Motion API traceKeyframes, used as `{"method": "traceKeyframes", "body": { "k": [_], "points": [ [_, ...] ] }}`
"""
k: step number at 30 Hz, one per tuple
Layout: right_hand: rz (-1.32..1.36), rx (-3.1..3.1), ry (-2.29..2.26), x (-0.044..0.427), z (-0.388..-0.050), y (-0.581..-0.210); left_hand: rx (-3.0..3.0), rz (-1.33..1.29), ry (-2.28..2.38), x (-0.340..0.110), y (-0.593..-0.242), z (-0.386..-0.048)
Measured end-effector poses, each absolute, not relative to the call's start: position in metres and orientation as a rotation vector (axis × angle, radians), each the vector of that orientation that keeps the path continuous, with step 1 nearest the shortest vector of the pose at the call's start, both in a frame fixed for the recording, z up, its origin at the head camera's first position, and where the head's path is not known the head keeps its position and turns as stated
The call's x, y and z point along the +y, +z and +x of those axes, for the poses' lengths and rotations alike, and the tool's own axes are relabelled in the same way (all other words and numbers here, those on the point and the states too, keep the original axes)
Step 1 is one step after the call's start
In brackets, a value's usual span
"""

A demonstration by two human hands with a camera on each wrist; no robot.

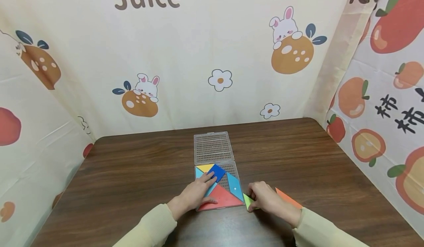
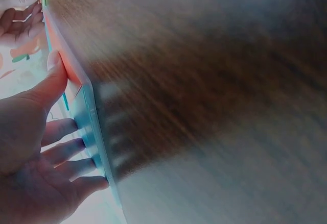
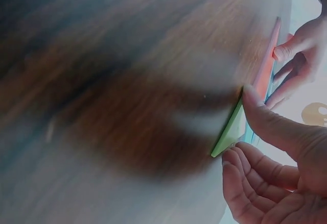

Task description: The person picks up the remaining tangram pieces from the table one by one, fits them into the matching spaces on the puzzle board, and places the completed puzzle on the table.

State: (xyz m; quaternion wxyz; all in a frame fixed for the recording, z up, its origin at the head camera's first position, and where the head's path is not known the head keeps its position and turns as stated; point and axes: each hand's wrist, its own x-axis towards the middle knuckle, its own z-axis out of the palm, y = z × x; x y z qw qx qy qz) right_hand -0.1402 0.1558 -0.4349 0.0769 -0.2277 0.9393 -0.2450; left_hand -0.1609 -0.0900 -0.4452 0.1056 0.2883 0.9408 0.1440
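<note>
My right hand [image 1: 266,199] pinches a small green triangle tile [image 1: 247,201] between thumb and fingers, just off the near right corner of a clear plastic case [image 1: 223,182]. In the right wrist view the green tile [image 3: 231,132] is tilted, with the thumb at one end and the fingertips at the other. My left hand [image 1: 194,192] lies with fingers spread on the tiles in the case, its thumb on a large red triangle [image 1: 225,197]. Fingertips reach a dark blue square [image 1: 217,172]. A light blue triangle [image 1: 198,173] is partly covered; a yellow triangle [image 1: 203,167] and light blue parallelogram [image 1: 234,186] also lie there.
The case's perforated lid [image 1: 213,147] lies folded back flat beyond the tiles. An orange tile [image 1: 288,198] sits on the wooden table [image 1: 142,166] right of my right hand, partly hidden by it. Printed cloth [image 1: 192,55] hangs around the back and sides.
</note>
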Motion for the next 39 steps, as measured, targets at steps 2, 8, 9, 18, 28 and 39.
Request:
{"method": "traceKeyframes", "body": {
  "k": [2, 8, 9, 18, 28, 39],
  "points": [
    [-0.667, 2.807, -0.736, 0.155, -0.14, -0.435, 2.771, 0.849, 0.423, -0.09, -0.445, -0.161],
    [-0.657, 2.811, -0.737, 0.155, -0.141, -0.435, 2.772, 0.861, 0.424, -0.09, -0.446, -0.161],
    [-0.659, 2.811, -0.736, 0.155, -0.141, -0.434, 2.773, 0.863, 0.425, -0.09, -0.446, -0.161],
    [-0.618, 2.784, -0.756, 0.157, -0.142, -0.433, 2.77, 0.852, 0.428, -0.09, -0.447, -0.161],
    [-0.644, 2.731, -0.907, 0.165, -0.147, -0.434, 2.767, 0.829, 0.43, -0.09, -0.446, -0.161],
    [-0.645, 2.706, -0.968, 0.166, -0.149, -0.429, 2.768, 0.83, 0.437, -0.09, -0.445, -0.16]
  ]
}}
